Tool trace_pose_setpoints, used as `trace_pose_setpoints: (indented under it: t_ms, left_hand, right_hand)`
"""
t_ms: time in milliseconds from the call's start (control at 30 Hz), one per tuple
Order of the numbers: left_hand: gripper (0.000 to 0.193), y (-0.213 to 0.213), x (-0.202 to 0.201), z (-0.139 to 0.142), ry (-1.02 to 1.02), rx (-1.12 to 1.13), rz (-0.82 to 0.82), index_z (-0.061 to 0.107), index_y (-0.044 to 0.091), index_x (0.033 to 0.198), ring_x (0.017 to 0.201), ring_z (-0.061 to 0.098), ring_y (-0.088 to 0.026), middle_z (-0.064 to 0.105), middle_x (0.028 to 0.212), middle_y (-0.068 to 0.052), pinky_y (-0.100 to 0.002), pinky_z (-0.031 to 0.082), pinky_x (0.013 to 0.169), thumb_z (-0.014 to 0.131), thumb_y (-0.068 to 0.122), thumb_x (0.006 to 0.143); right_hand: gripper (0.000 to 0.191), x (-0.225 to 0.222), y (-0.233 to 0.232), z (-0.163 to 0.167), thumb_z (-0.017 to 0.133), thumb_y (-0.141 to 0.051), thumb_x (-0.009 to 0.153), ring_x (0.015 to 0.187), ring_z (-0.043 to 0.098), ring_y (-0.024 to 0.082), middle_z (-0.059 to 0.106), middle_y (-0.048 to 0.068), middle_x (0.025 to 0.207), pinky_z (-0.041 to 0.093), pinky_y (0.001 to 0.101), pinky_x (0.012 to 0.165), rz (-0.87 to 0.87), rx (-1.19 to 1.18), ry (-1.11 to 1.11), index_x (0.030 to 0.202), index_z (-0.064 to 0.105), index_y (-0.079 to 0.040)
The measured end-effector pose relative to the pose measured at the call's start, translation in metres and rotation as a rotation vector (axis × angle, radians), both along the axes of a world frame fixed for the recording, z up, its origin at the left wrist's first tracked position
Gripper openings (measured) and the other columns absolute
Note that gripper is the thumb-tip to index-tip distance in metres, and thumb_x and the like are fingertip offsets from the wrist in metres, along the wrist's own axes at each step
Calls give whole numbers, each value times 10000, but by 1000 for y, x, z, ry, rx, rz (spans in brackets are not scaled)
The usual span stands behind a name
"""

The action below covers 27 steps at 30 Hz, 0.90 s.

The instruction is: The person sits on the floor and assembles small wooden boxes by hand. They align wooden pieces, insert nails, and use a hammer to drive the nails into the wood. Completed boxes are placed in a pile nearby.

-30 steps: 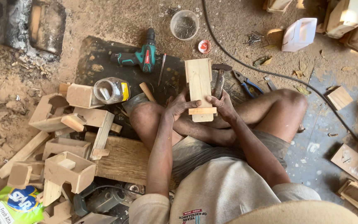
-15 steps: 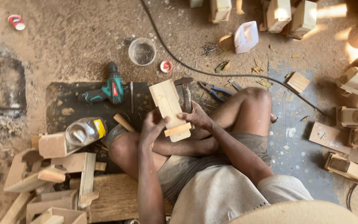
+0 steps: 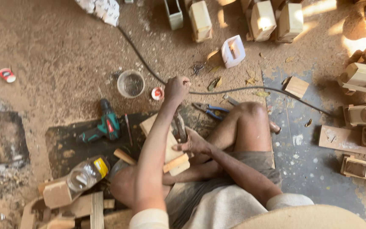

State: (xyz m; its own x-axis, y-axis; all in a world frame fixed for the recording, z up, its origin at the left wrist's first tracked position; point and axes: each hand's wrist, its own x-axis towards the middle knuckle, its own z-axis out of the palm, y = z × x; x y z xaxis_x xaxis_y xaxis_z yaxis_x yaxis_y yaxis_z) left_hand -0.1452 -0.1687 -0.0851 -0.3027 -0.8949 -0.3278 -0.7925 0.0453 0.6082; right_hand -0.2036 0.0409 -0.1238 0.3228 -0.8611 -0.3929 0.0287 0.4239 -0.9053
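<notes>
Sunlight is falling across a dusty, sawdust-strewn earthen workshop floor (image 3: 56, 46), where a dark rubber mat (image 3: 64, 146) and a paint-flecked grey sheet (image 3: 306, 157) are lying under a trailing black cable (image 3: 140, 55).

Left arm extended up-frame, left hand (image 3: 177, 88) fisted at centre; right hand (image 3: 193, 144) lower, fingers apparently spread flat.
</notes>
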Motion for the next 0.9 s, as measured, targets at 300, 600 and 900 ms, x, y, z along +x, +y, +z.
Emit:
trace_pose_setpoints:
  t_ms: [300,600,900]
  left_hand:
    - [167,-32,-48,-48,-37,-56,79,769,169,1056,877,707,-182,760,1043,-59,-366,589,735,773,214,896]
    - [160,-32,-73,-64,-143,-236,-166,755,89,1063,882,678,-188,724,1080,-110,-333,571,738,758,157,918]
    - [395,-34,-72,-69,-217,-345,-199,623,35,1207,1062,625,-322,620,1211,-183,-557,470,962,723,151,843]
  right_hand:
    - [1013,1,5,22,954,-380,663,730,735,126,738,62,1007,628,271,607,70,-7,8,1419,383,-21]
    - [848,4,11,21,941,-382,744,675,691,97,733,86,923,587,282,558,109,-40,-71,1356,498,4]
    - [906,7,11,18,938,-460,735,756,705,102,742,77,979,592,269,603,105,-17,-86,1374,500,11]
